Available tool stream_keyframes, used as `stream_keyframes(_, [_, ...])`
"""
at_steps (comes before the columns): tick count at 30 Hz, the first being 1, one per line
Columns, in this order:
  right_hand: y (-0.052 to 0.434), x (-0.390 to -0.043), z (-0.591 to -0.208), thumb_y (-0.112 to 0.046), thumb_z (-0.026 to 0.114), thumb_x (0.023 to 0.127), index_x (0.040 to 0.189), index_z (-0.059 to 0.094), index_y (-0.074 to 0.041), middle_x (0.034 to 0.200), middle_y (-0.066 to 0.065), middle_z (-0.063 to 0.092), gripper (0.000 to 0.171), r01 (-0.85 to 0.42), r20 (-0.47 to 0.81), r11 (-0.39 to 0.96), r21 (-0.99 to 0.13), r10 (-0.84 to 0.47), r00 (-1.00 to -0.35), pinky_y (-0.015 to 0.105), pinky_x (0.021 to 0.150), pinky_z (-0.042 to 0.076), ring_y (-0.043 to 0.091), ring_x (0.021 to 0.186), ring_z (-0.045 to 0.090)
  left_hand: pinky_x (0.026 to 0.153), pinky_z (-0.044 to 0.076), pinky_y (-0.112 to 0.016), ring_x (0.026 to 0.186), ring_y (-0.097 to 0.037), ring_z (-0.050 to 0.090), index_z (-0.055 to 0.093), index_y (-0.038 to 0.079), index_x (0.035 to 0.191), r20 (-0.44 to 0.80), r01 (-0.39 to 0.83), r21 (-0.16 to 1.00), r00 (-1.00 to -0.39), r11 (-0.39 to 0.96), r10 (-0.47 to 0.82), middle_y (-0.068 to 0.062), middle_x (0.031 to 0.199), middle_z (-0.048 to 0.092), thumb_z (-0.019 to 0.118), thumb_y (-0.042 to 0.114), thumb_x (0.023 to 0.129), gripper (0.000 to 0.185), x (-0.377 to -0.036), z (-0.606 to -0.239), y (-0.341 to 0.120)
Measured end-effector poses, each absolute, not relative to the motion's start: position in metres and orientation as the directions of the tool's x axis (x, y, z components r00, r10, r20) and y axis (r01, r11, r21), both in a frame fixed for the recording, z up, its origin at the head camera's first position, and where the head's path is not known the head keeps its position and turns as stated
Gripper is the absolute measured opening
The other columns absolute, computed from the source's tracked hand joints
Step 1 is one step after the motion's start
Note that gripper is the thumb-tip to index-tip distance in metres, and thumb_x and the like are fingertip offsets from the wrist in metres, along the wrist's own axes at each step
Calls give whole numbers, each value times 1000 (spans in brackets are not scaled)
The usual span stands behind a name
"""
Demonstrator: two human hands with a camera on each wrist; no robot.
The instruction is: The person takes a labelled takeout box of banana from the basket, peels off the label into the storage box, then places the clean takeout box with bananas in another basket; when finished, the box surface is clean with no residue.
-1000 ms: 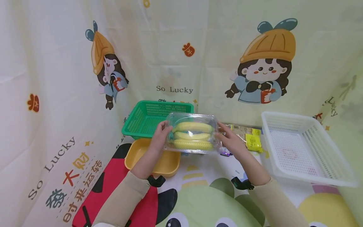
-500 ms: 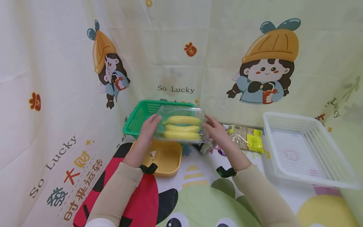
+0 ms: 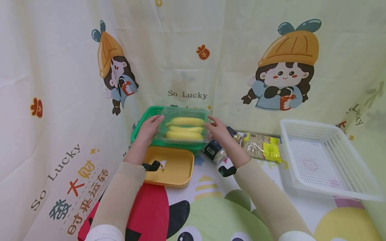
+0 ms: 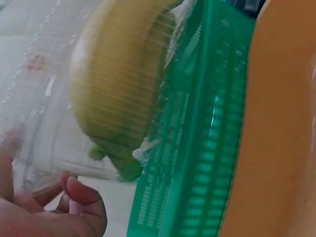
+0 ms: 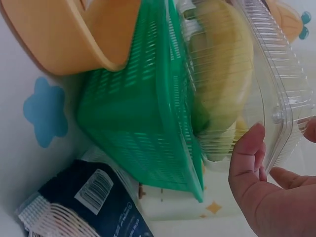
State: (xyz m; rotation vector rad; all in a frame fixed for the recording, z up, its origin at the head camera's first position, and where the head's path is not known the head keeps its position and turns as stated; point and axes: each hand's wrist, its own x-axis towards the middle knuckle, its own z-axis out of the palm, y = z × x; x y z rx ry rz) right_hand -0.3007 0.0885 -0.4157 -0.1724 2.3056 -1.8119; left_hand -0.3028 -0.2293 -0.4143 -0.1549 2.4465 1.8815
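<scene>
A clear plastic box [image 3: 184, 113] with several yellow bananas [image 3: 185, 129] inside is held level by both hands over the green basket [image 3: 181, 145]. At the box's left end, my left hand [image 3: 148, 130] pinches the edge; in the left wrist view its thumb [image 4: 81, 192] shows beside the rim. My right hand [image 3: 219, 131] grips the other end, with fingers [image 5: 249, 148] on the flange in the right wrist view. The box covers most of the basket's inside. Whether its underside touches the basket rim, I cannot tell.
An orange tray [image 3: 178, 169] with a small white scrap stands in front of the basket. Dark-blue packets [image 3: 213, 149] and a yellow-labelled bag [image 3: 261, 147] lie to the right. Farther right is a white basket [image 3: 284, 150]. A printed curtain [image 3: 229, 83] hangs behind.
Both hands have carried the box of bananas left and away from me, from in front of the green basket to over it. The orange tray and dark-blue packets are now more visible.
</scene>
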Motion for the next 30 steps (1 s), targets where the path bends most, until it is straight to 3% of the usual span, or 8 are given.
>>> stream_keyframes(5, [75, -312, -421, -39, 55, 101, 156, 30, -22, 140, 17, 48, 63, 30, -84, 238, -971, -222, -971, 35, 73, 55, 21, 75, 55, 117, 34, -51, 143, -35, 36, 34, 20, 155, -121, -122, 962, -992, 245, -20, -8, 160, 32, 54, 62, 93, 77, -311, -416, -241])
stream_keyframes(10, [59, -318, -420, -45, 50, 101, 156, 31, -15, 145, 13, 48, 64, 58, -115, 258, -964, -210, -971, 33, 80, 57, 20, 84, 62, 111, 38, -47, 131, -30, 41, 36, 16, 154, -156, -168, 953, -985, 250, -67, -10, 156, 37, 44, 57, 100, 69, -318, -420, -245])
stream_keyframes(14, [50, -319, -417, -47, 47, 102, 153, 37, -13, 106, 11, 62, 62, 105, -167, 284, -953, -203, -965, 36, 88, 51, 21, 76, 58, 112, 35, -50, 126, -31, 44, 31, 15, 156, -196, -216, 935, -976, 283, -97, -14, 153, 39, 39, 60, 100, 73, -325, -426, -246])
stream_keyframes(17, [45, -322, -417, -48, 48, 101, 150, 44, -16, 72, 6, 54, 59, 156, -222, 299, -941, -199, -955, 37, 88, 45, 21, 66, 50, 116, 29, -54, 130, -35, 43, 25, 17, 158, -227, -246, 925, -969, 289, -98, -15, 154, 37, 38, 61, 99, 75, -330, -430, -248])
stream_keyframes(21, [38, -326, -419, -50, 51, 99, 146, 50, -18, 60, -1, 46, 57, 206, -271, 299, -932, -196, -942, 41, 91, 45, 19, 63, 46, 121, 22, -56, 144, -36, 33, 18, 18, 160, -258, -271, 913, -963, 305, -84, -13, 162, 28, 35, 61, 100, 76, -337, -433, -249])
stream_keyframes(26, [32, -332, -423, -53, 51, 98, 143, 53, -17, 61, -2, 44, 58, 228, -303, 337, -914, -190, -934, 48, 97, 45, 27, 76, 50, 123, 15, -56, 153, -35, 15, 12, 21, 160, -305, -315, 892, -949, 325, -83, -8, 167, 13, 32, 63, 100, 77, -345, -437, -251])
stream_keyframes(28, [31, -332, -424, -55, 49, 98, 143, 53, -17, 76, 4, 56, 59, 238, -321, 365, -900, -186, -929, 49, 101, 45, 29, 91, 55, 124, 12, -56, 154, -34, 8, 10, 22, 161, -323, -333, 882, -942, 332, -86, -6, 168, 6, 31, 63, 100, 76, -348, -438, -251])
stream_keyframes(30, [30, -332, -425, -56, 48, 98, 145, 50, -17, 104, 9, 63, 61, 248, -336, 374, -894, -193, -922, 50, 107, 42, 31, 112, 56, 124, 10, -56, 154, -33, 3, 9, 22, 161, -343, -354, 872, -935, 340, -94, -5, 168, 0, 30, 63, 100, 76, -350, -440, -250])
